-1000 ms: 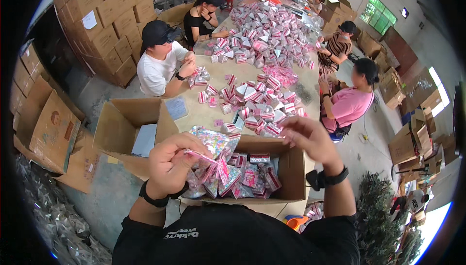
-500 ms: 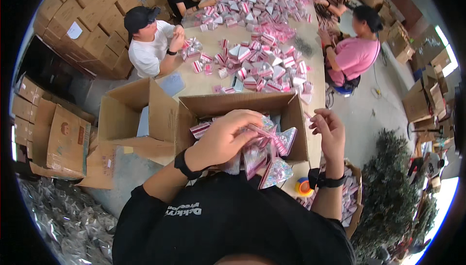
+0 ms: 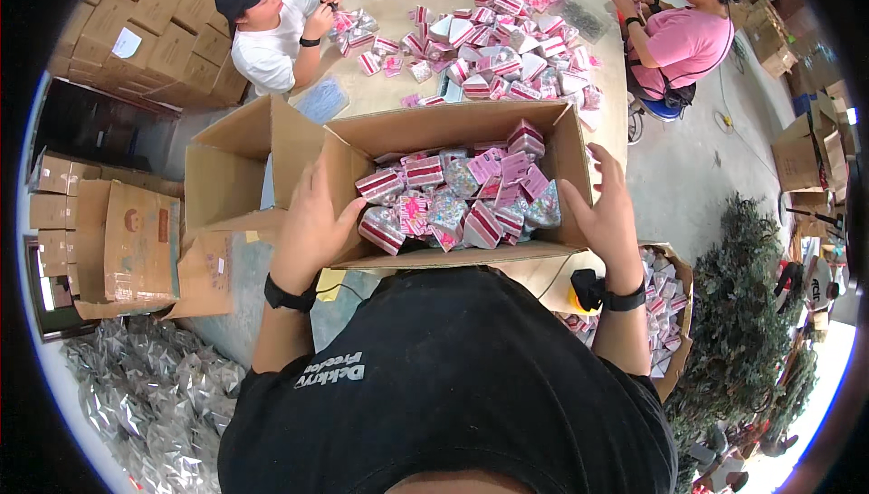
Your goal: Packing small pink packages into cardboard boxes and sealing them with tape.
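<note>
In front of me is an open cardboard box [image 3: 453, 118], holding several small packs [image 3: 447, 213] in clear wrap with pink and white striped sides and glittery contents. My left hand [image 3: 315, 222] holds its left wall, thumb at the inner side and fingers along the outside. On the right wall my right hand [image 3: 605, 213] has a similar hold, with the thumb bent in over the edge. A second open carton [image 3: 231, 172] stands against the box's left side.
Many more packs [image 3: 493, 50] are heaped on the table [image 3: 380, 86] beyond the box. Co-workers [image 3: 281, 37] sit along both sides. Another full carton [image 3: 679, 358] stands at my right, with greenery [image 3: 729, 313] beside it. Silvery bags [image 3: 154, 394] lie at lower left.
The bundle of packs that was in my left hand over the box is no longer held. Both hands have moved apart to the box's side walls, and its contents now show.
</note>
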A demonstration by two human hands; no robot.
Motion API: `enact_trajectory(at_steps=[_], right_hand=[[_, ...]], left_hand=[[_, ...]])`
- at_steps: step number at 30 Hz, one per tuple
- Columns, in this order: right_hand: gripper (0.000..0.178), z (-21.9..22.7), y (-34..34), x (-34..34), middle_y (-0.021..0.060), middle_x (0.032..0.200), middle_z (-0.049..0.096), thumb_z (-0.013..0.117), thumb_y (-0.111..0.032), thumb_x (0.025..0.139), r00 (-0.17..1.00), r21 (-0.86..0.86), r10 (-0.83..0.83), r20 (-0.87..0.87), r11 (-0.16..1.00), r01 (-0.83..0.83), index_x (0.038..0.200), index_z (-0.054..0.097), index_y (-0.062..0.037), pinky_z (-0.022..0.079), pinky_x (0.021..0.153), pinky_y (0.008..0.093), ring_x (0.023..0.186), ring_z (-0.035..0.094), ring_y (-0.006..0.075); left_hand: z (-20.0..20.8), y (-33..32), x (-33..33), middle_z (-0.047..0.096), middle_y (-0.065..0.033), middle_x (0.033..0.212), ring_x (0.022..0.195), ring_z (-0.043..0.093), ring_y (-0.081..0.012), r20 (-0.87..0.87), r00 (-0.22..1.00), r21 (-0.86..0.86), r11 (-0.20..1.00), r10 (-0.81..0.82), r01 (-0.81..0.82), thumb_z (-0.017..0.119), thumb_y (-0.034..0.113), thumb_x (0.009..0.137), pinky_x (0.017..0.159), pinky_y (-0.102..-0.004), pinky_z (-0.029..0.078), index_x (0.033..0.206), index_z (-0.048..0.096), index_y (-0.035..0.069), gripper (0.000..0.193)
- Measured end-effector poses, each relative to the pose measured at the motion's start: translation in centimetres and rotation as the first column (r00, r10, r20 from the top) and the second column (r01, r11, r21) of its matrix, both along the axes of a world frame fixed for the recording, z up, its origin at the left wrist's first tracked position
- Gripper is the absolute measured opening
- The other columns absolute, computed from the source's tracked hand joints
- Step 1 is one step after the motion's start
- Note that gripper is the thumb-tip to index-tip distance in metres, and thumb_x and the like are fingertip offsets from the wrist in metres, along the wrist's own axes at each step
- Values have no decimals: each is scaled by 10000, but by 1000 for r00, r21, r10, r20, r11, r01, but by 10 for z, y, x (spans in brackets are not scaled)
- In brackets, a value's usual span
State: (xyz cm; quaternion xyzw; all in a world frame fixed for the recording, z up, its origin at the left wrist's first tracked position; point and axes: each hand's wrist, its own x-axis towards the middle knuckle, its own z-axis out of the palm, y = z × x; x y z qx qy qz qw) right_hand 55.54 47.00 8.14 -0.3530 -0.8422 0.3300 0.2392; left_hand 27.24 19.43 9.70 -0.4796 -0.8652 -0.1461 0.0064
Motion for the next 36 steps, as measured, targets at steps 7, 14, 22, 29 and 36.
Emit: enact_trajectory(at_steps=[7, 14, 22, 29, 36], right_hand=[[622, -29, 23, 9, 231, 1244, 614, 418, 22, 770, 993, -222, 111, 50, 970, -97, 1392, 441, 27, 419, 1022, 367, 1196, 575, 307], [535, -30, 8, 45, 206, 1138, 676, 448, 14, 785, 998, -422, -21, 62, 906, 45, 1310, 545, 33, 463, 965, 342, 1091, 640, 277], [469, 16, -8, 38, 181, 1260, 630, 474, -91, 925, 996, -447, 51, 72, 894, -14, 1381, 487, 22, 485, 931, 383, 1146, 617, 329], [1035, -34, 19, 42, 350, 1557, 127, 539, -547, 947, 863, -702, 496, -95, 581, -411, 1489, -23, 133, 174, 1188, 373, 1475, 163, 381], [1242, 5, -6, -20, 566, 1212, 367, 490, -713, 868, 372, -425, 630, 682, 755, -499, 1367, -53, 286, 507, 918, 405, 1063, 602, 514]], left_hand=[[38, -3, 0, 629, -336, 924, 816, 623, -469, 517, 837, -294, 956, 177, -20, 591, 72, 855, 752, -476, 502, 1546, 71, 29, 865], [-15, -34, 1, 685, -199, 909, 824, 663, -295, 652, 752, 17, 989, 98, -144, 609, 86, 871, 731, -364, 496, 1360, 427, 6, 528], [-31, -43, -4, 619, -301, 864, 844, 575, -493, 568, 812, -78, 991, 136, -111, 567, 248, 903, 727, -478, 470, 987, 589, -73, 333], [-44, -15, -13, 617, -297, 1113, 1047, 594, -445, 727, 686, -29, 995, -44, 95, 600, 439, 919, 885, -445, 479, 1295, 473, -78, 651], [-37, 13, -21, 246, -510, 1362, 1221, 486, -513, 622, 757, -349, 795, -201, 497, 700, 674, 745, 1022, -411, 443, 1395, -30, -255, 1349]])
